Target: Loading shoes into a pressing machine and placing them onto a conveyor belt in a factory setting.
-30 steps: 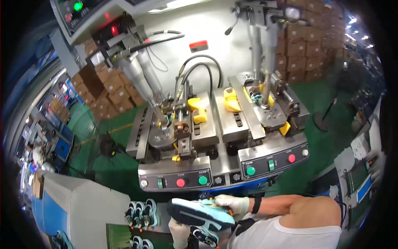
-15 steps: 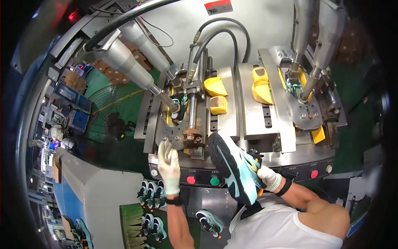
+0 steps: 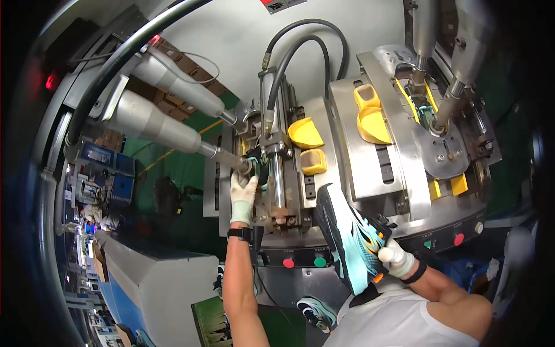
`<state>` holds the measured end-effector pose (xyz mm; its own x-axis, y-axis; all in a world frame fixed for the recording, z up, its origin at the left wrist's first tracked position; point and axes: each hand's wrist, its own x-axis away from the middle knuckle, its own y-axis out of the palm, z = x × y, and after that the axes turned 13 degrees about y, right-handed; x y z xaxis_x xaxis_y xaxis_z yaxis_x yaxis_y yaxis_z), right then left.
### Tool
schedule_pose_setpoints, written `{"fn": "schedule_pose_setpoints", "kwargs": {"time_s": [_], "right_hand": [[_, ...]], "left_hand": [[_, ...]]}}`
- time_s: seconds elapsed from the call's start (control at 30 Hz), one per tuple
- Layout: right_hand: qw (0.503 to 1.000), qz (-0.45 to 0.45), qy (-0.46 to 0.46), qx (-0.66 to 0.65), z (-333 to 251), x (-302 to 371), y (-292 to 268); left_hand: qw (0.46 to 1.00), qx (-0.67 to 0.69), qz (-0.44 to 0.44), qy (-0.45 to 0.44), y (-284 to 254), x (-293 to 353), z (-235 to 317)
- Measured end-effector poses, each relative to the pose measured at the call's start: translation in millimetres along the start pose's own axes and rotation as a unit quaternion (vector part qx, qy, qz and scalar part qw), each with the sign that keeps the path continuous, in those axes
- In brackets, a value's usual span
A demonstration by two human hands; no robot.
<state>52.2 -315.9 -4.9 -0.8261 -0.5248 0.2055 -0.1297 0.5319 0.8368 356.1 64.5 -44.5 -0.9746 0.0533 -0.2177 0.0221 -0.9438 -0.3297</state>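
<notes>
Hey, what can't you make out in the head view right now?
In the head view:
- Shoe in the left machine: mostly covered by metal parts.
- Left hand: grip or light touch, too small to tell.
- Held shoe: far side turned away; it hides part of the right hand.
- Green surface: cut off by the lower edge.

Steel plates (image 3: pixel 359 165) on machine (image 3: pixel 406 151), four yellow blocks (image 3: pixel 374 124) atop. Metal table (image 3: pixel 303 280) at near side of machine, shoe (image 3: pixel 317 313) on it.

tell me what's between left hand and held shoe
The head view shows a metal rod and rusty block between the left hand and held shoe.
</notes>
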Motion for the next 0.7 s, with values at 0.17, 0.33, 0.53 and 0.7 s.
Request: {"fn": "schedule_pose_setpoints", "kwargs": {"time_s": [0.17, 0.33, 0.53, 0.7], "right_hand": [[0.999, -0.026, -0.001, -0.023, -9.2, 4.6, 13.1], [0.999, -0.003, 0.020, 0.036, -16.0, -2.7, 21.8], [0.991, 0.092, 0.047, 0.079, -0.5, -15.0, 31.6], [0.989, 0.096, 0.004, 0.108, 6.1, -54.1, 77.9]], "left_hand": [[0.925, -0.356, -0.130, 0.024, -16.6, -37.7, -92.4], [0.984, -0.170, -0.014, -0.041, -93.1, -55.4, -122.2], [0.986, 0.078, 0.013, -0.148, -79.6, 16.2, -43.7], [0.994, -0.027, 0.095, 0.055, -92.2, 157.8, 53.0]]}}
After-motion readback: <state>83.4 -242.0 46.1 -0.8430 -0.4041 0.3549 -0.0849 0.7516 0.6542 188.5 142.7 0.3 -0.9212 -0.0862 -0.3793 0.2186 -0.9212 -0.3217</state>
